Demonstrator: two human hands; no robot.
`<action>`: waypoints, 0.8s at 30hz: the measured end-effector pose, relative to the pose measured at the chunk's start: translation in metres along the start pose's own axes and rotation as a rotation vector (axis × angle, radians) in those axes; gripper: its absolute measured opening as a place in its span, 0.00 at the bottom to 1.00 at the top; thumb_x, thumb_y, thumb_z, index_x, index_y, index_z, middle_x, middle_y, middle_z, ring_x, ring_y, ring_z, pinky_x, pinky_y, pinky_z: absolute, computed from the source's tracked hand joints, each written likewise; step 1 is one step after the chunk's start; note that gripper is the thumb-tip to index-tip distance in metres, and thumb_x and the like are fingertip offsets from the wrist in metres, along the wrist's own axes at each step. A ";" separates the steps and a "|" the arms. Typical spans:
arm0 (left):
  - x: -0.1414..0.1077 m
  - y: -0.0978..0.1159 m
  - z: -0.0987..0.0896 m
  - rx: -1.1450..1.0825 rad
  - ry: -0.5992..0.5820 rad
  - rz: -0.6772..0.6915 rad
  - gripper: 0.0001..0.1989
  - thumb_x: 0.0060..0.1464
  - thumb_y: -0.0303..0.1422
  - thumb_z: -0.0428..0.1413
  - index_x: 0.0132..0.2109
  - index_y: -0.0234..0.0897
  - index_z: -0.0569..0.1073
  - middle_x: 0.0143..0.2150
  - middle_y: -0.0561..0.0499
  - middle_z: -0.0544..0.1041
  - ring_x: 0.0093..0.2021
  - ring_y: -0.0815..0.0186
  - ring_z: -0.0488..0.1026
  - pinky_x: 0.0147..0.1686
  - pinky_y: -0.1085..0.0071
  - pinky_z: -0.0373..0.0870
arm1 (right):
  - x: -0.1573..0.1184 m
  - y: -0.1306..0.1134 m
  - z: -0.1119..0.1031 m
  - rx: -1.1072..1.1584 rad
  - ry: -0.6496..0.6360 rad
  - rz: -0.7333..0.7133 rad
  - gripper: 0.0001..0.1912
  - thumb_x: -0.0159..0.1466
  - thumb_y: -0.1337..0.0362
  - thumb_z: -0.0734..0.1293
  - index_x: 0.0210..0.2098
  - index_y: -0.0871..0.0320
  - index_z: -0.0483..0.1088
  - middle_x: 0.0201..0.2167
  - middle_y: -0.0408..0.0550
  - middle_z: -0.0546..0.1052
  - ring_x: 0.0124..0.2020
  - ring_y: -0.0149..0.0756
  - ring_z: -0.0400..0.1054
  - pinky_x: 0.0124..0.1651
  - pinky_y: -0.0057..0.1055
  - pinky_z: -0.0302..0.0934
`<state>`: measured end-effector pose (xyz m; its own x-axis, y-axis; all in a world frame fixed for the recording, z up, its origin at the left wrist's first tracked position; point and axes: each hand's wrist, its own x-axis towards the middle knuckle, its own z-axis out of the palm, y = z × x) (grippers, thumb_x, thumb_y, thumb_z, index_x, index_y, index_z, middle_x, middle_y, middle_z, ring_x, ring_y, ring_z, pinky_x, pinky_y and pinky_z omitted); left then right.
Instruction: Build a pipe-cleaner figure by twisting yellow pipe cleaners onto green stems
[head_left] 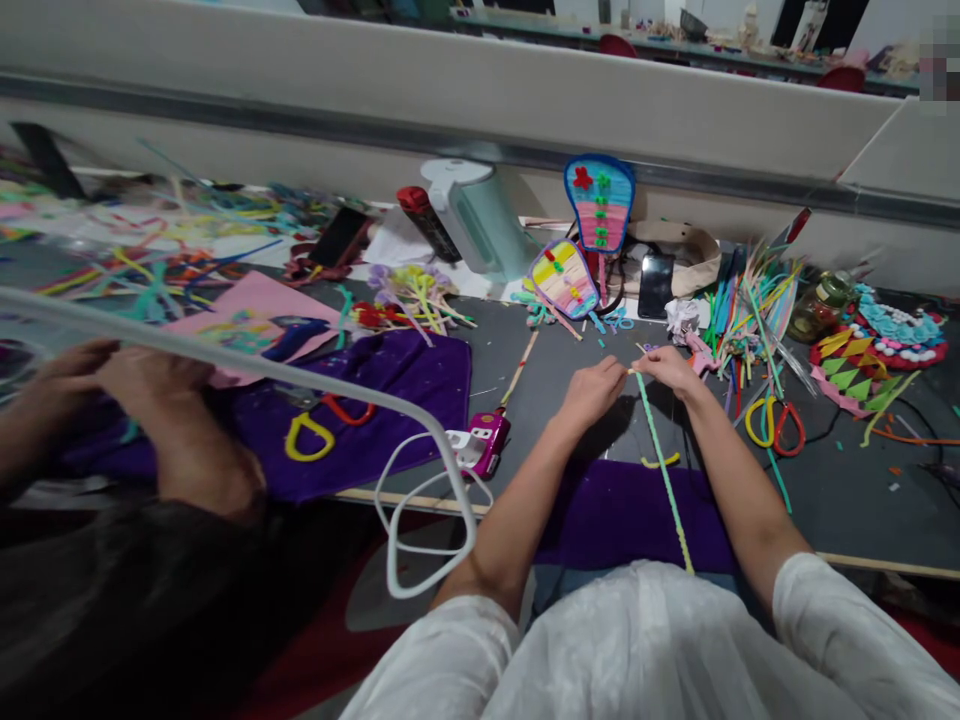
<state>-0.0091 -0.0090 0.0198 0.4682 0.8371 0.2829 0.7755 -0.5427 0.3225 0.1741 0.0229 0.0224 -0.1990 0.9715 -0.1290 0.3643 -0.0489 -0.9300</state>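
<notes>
A long pale green pipe cleaner (pixel 660 455), twisted like a cord and yellowish at its near end, runs from my fingertips down toward my lap. My left hand (pixel 595 392) and my right hand (pixel 670 370) come together at its far end, fingertips pinched closed on it. Exactly how the fingers grip is too small to make out. Beneath the strand lies a short curved yellow pipe cleaner (pixel 660 461). A purple cloth (pixel 611 515) covers the table edge in front of me. Scissors (pixel 774 425) with yellow and red handles lie right of my right forearm.
At the left, a co-worker's hands (pixel 142 380) work over another purple cloth (pixel 420 375). A white tubular frame (pixel 420 410) crosses before them. Behind my hands stand pipe-cleaner fans (pixel 600 205), a kettle (pixel 480 215) and a phone (pixel 655 285). Pipe-cleaner bundles (pixel 754 310) and a jar (pixel 821 305) sit right.
</notes>
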 end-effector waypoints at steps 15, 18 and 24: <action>0.003 -0.006 -0.001 -0.388 0.150 -0.042 0.03 0.54 0.29 0.53 0.32 0.36 0.70 0.30 0.53 0.69 0.29 0.69 0.66 0.32 0.73 0.61 | 0.001 0.001 -0.002 0.021 0.013 -0.051 0.22 0.47 0.45 0.67 0.17 0.60 0.67 0.16 0.37 0.59 0.23 0.26 0.49 0.29 0.28 0.43; 0.003 -0.006 -0.002 -0.377 0.139 -0.065 0.03 0.53 0.29 0.52 0.32 0.36 0.70 0.30 0.53 0.69 0.29 0.69 0.66 0.32 0.73 0.61 | 0.002 0.002 -0.002 0.020 0.006 -0.064 0.22 0.48 0.46 0.67 0.17 0.60 0.68 0.17 0.38 0.60 0.24 0.26 0.50 0.29 0.28 0.44; 0.001 0.000 -0.006 -0.258 0.108 -0.086 0.03 0.53 0.28 0.52 0.32 0.37 0.70 0.31 0.52 0.70 0.29 0.68 0.66 0.31 0.72 0.60 | 0.006 0.005 0.002 0.007 0.007 -0.050 0.22 0.47 0.45 0.67 0.17 0.60 0.67 0.16 0.38 0.59 0.23 0.26 0.50 0.30 0.28 0.44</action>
<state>-0.0110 -0.0084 0.0260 0.3467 0.8761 0.3351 0.6708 -0.4813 0.5642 0.1731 0.0279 0.0169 -0.2102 0.9744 -0.0796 0.3472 -0.0017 -0.9378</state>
